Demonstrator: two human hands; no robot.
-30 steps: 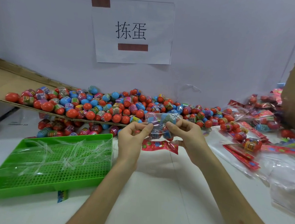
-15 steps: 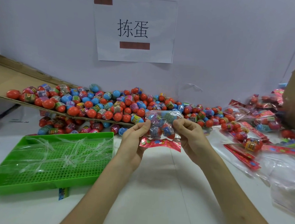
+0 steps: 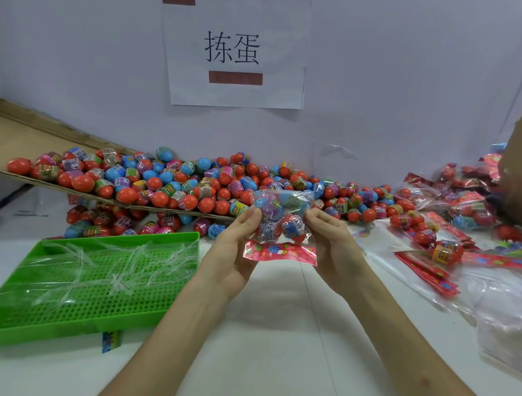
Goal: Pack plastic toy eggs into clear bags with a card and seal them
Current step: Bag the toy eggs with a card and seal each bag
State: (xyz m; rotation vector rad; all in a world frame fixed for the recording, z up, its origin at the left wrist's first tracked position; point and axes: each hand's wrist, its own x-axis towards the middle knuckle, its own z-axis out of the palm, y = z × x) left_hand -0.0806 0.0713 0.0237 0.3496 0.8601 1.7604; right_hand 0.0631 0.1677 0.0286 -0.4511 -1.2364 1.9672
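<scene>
Hands have drawn apart since a second ago. Then both pinched close together along the upper edge of the bag (image 3: 281, 218); now the left hand (image 3: 233, 258) has slid to the bag's left side and the right hand (image 3: 331, 244) to its right side. The bag hangs between them, raised off the counter (image 3: 273, 339). The red flowered card (image 3: 280, 252) now shows flat and full-width across the bag's lower end, nearest the person, where before it was partly hidden by the hands.

My reading is that the pressing along the seal is finished or nearly so and the pack is being held out for a check. The next step would be setting it with the finished packs (image 3: 458, 210) at the right.

The eggs (image 3: 271, 208) sit bunched in the bag's upper part, above the card. The left thumb rests against the bag's left edge and the palm faces inward; the other left fingers are hidden behind the plastic. The right fingers (image 3: 314, 216) are curled and pinch the right edge at about the same height. Both hands grip the film beside the eggs, and neither touches the card.

Behind lie the loose eggs (image 3: 173, 184) on a cardboard sheet (image 3: 14, 141). A green tray (image 3: 90, 284) sits to the left.
</scene>
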